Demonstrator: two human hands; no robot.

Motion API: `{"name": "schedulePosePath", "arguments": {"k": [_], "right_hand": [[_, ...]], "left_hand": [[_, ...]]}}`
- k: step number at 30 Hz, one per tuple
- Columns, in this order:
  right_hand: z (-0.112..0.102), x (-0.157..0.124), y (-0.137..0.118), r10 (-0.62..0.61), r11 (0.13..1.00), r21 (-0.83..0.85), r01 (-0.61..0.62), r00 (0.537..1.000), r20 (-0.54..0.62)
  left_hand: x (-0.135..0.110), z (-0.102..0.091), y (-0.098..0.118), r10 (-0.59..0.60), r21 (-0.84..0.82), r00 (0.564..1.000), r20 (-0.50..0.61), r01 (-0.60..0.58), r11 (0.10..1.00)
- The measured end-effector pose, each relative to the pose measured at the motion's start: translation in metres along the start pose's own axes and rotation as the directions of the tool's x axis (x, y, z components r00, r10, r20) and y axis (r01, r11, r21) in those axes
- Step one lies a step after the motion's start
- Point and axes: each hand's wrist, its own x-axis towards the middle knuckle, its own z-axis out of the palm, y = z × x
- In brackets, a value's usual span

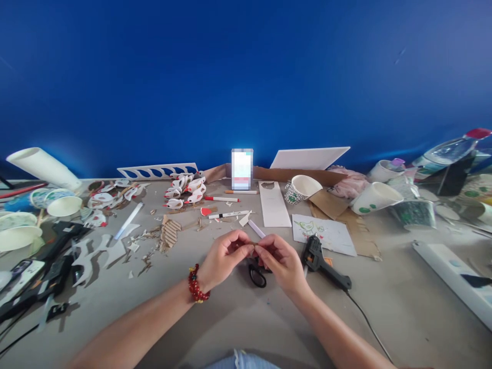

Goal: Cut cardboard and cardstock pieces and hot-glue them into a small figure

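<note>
My left hand (229,256), with a red bead bracelet (198,284) at its wrist, meets my right hand (282,261) over the middle of the table. Thumb and forefinger are pinched on each hand, the fingertips nearly touching. Something tiny and brownish shows between them, too small to name. Below the hands lie black-handled scissors (257,275), mostly hidden by my fingers. A black glue gun (321,261) rests just right of my right hand, its cord trailing toward me. Past the fingertips lies a pale lilac stick (256,229).
Torn corrugated cardboard (169,233) and scraps lie left of my hands. Farther back are white-and-red bird-like cutouts (196,189), a red marker (222,199), a white board strip (274,205) and a patterned paper cup (302,189). A power strip (453,282) lies right; a lit phone (242,169) stands behind.
</note>
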Motion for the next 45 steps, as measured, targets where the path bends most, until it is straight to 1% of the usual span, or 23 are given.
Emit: {"name": "schedulePosePath", "arguments": {"k": [4, 9, 11, 12, 13, 14, 15, 17, 18, 21, 23, 24, 27, 29, 30, 32, 34, 35, 36, 37, 39, 41, 45], "right_hand": [[0.001, -0.001, 0.001, -0.044, 0.999, -0.029, 0.044, 0.999, 0.009], [0.002, 0.0, 0.001, -0.035, 0.997, -0.073, 0.037, 0.999, 0.024], [-0.004, 0.002, -0.006, -0.028, 0.984, -0.174, 0.039, 0.997, 0.066], [-0.009, 0.004, -0.011, -0.016, 0.962, -0.269, 0.042, 0.995, 0.1], [-0.014, 0.005, -0.015, 0.006, 0.917, -0.396, 0.05, 0.99, 0.139], [-0.019, 0.006, -0.02, 0.047, 0.834, -0.548, 0.057, 0.984, 0.173], [-0.023, 0.007, -0.024, 0.094, 0.722, -0.689, 0.066, 0.977, 0.193], [-0.029, 0.006, -0.029, 0.174, 0.515, -0.851, 0.107, 0.959, 0.226], [-0.029, 0.004, -0.029, 0.198, 0.442, -0.887, 0.134, 0.95, 0.242], [-0.024, 0.0, -0.026, 0.238, 0.322, -0.926, 0.198, 0.929, 0.282], [-0.018, -0.002, -0.025, 0.253, 0.282, -0.939, 0.196, 0.929, 0.27], [-0.015, -0.002, -0.025, 0.256, 0.28, -0.944, 0.177, 0.933, 0.251], [-0.014, 0.001, -0.026, 0.26, 0.344, -0.935, 0.084, 0.949, 0.181], [-0.018, 0.004, -0.028, 0.262, 0.421, -0.907, 0.019, 0.955, 0.141], [-0.02, 0.006, -0.028, 0.257, 0.477, -0.879, -0.013, 0.958, 0.125], [-0.025, 0.01, -0.027, 0.255, 0.65, -0.756, -0.078, 0.959, 0.121], [-0.026, 0.012, -0.023, 0.275, 0.859, -0.487, -0.159, 0.945, 0.177], [-0.024, 0.012, -0.02, 0.282, 0.928, -0.313, -0.204, 0.932, 0.228], [-0.022, 0.011, -0.017, 0.279, 0.958, -0.146, -0.247, 0.919, 0.278], [-0.019, 0.01, -0.014, 0.264, 0.961, -0.008, -0.276, 0.91, 0.32], [-0.011, 0.007, -0.009, 0.223, 0.944, 0.158, -0.291, 0.911, 0.347], [-0.004, 0.004, -0.006, 0.202, 0.933, 0.216, -0.288, 0.916, 0.347], [0.002, 0.002, -0.008, 0.216, 0.929, 0.203, -0.31, 0.899, 0.382]], "left_hand": [[-0.002, 0.001, 0.0, 0.019, -0.016, 0.999, -0.027, -0.019, 1.0], [-0.003, 0.003, -0.001, 0.051, -0.02, 0.997, -0.051, -0.052, 0.998], [-0.001, 0.001, 0.0, 0.058, -0.025, 0.997, -0.056, -0.059, 0.998], [0.0, -0.001, 0.001, 0.06, -0.029, 0.996, -0.065, -0.062, 0.998], [0.002, -0.004, 0.002, 0.061, -0.035, 0.995, -0.078, -0.064, 0.997], [0.004, -0.008, 0.003, 0.059, -0.042, 0.994, -0.094, -0.063, 0.997], [0.006, -0.011, 0.004, 0.055, -0.052, 0.992, -0.112, -0.062, 0.997], [0.01, -0.018, 0.005, 0.049, -0.072, 0.989, -0.14, -0.059, 0.996], [0.012, -0.021, 0.004, 0.048, -0.083, 0.988, -0.148, -0.06, 0.995], [0.016, -0.024, 0.001, 0.051, -0.105, 0.985, -0.163, -0.069, 0.992], [0.016, -0.024, 0.0, 0.049, -0.105, 0.985, -0.168, -0.067, 0.992], [0.016, -0.024, 0.001, 0.044, -0.102, 0.984, -0.171, -0.062, 0.993], [0.014, -0.024, 0.004, 0.028, -0.105, 0.984, -0.178, -0.047, 0.993], [0.012, -0.024, 0.008, 0.016, -0.127, 0.983, -0.181, -0.039, 0.991], [0.011, -0.025, 0.009, 0.01, -0.144, 0.984, -0.18, -0.036, 0.989], [0.01, -0.025, 0.012, -0.002, -0.178, 0.985, -0.172, -0.029, 0.984], [0.009, -0.025, 0.015, -0.015, -0.206, 0.985, -0.17, -0.021, 0.978], [0.008, -0.024, 0.016, -0.021, -0.217, 0.985, -0.171, -0.016, 0.976], [0.008, -0.024, 0.018, -0.027, -0.227, 0.984, -0.174, -0.013, 0.974], [0.008, -0.023, 0.019, -0.031, -0.236, 0.983, -0.179, -0.013, 0.972], [0.007, -0.022, 0.022, -0.027, -0.25, 0.982, -0.187, -0.021, 0.968], [0.007, -0.023, 0.023, -0.017, -0.254, 0.98, -0.197, -0.035, 0.967], [0.007, -0.026, 0.021, -0.013, -0.27, 0.98, -0.2, -0.042, 0.962]]}}
